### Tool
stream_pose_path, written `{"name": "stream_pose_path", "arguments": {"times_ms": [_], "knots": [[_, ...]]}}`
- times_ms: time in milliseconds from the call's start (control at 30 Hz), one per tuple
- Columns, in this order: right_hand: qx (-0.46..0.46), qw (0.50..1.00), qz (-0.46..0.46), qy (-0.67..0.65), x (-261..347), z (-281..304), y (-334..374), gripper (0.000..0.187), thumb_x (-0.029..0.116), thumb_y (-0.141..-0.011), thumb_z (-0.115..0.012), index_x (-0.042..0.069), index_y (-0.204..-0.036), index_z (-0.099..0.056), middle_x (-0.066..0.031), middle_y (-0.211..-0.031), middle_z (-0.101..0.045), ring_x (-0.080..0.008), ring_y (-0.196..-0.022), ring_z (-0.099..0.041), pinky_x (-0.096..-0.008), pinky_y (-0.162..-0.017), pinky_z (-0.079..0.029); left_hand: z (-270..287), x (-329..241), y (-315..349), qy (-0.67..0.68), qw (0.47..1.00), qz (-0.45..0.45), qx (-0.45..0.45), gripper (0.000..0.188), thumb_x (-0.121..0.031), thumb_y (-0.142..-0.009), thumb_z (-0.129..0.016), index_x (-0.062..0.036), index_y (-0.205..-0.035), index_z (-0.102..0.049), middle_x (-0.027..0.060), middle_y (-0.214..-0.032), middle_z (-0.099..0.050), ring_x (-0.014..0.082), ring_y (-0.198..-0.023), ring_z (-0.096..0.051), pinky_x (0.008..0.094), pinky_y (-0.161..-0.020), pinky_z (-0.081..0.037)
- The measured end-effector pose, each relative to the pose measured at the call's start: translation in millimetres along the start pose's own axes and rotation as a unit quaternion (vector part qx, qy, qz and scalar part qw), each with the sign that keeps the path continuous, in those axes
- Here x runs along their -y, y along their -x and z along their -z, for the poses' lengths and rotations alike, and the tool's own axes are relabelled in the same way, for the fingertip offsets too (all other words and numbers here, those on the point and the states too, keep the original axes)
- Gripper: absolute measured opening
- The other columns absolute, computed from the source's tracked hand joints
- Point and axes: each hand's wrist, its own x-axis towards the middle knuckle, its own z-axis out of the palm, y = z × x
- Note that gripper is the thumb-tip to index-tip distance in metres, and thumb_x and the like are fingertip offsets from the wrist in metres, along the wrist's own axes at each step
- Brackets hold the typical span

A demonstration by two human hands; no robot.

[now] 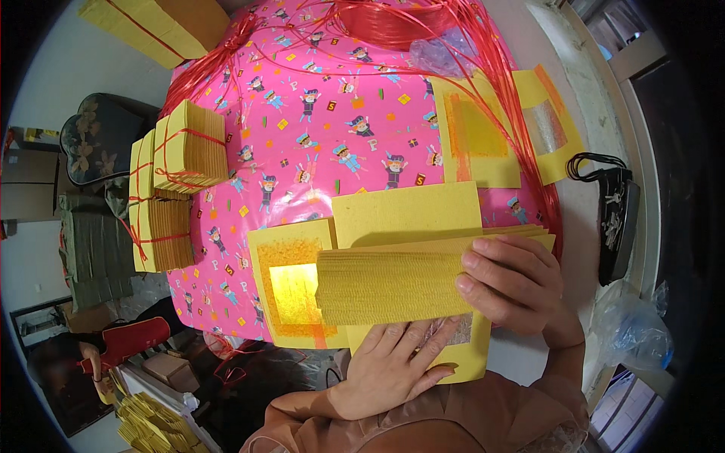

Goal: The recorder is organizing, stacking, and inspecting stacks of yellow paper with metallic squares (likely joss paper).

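Observation:
My right hand (513, 283) grips the right end of a thick stack of yellow paper sheets (393, 283), held on edge just above the table. My left hand (389, 366) lies flat, fingers spread, on a yellow sheet with a silver foil square (461, 355) beneath the stack. To the left of the stack lies a yellow sheet with an orange and gold foil square (291, 291). A plain yellow sheet (408, 211) sits just behind the stack.
A pink patterned cloth (317, 113) covers the table. Tied bundles of yellow paper (181, 158) stand at its left edge. Red string (423, 30) loops across the far side, over more foil sheets (483, 136). A black bag (615, 219) lies to the right. Another person in a red sleeve (124, 343) is at lower left.

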Motion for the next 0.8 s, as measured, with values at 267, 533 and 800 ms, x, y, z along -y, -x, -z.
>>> {"name": "stream_pose_path", "arguments": {"times_ms": [267, 533, 800], "knots": [[0.010, 0.999, -0.031, 0.024, 1, -2, -2, 0.018, 0.014, -0.082, -0.066, 0.011, -0.100, -0.067, -0.0038, -0.104, -0.068, -0.0207, -0.099, -0.065, -0.0355, -0.089, -0.050, -1, 0, 0, 0.021, 1.000, 0.005, -0.003, 0.064, -0.049, -0.088, -0.055, -0.0144, -0.140, -0.045, 0.0099, -0.133, -0.048, 0.0281, -0.119, -0.046, 0.0419, -0.103, -0.034], [0.005, 1.000, -0.024, 0.019, 0, -2, -2, 0.020, 0.014, -0.081, -0.065, 0.010, -0.101, -0.067, -0.0054, -0.104, -0.068, -0.0208, -0.097, -0.065, -0.0357, -0.088, -0.051, -4, 0, 0, -0.001, 1.000, 0.003, -0.019, 0.064, -0.055, -0.082, -0.059, -0.0182, -0.134, -0.054, 0.0110, -0.127, -0.053, 0.0314, -0.114, -0.049, 0.0451, -0.100, -0.037], [-0.048, 0.994, -0.102, 0.016, -13, -19, -11, 0.030, 0.010, -0.072, -0.072, 0.007, -0.102, -0.069, -0.0065, -0.105, -0.067, -0.0229, -0.098, -0.063, -0.0352, -0.083, -0.052, -3, 0, -1, 0.015, 1.000, 0.007, -0.007, 0.067, -0.054, -0.084, -0.057, -0.0162, -0.139, -0.049, 0.0159, -0.146, -0.040, 0.0364, -0.136, -0.034, 0.0461, -0.107, -0.029]]}}
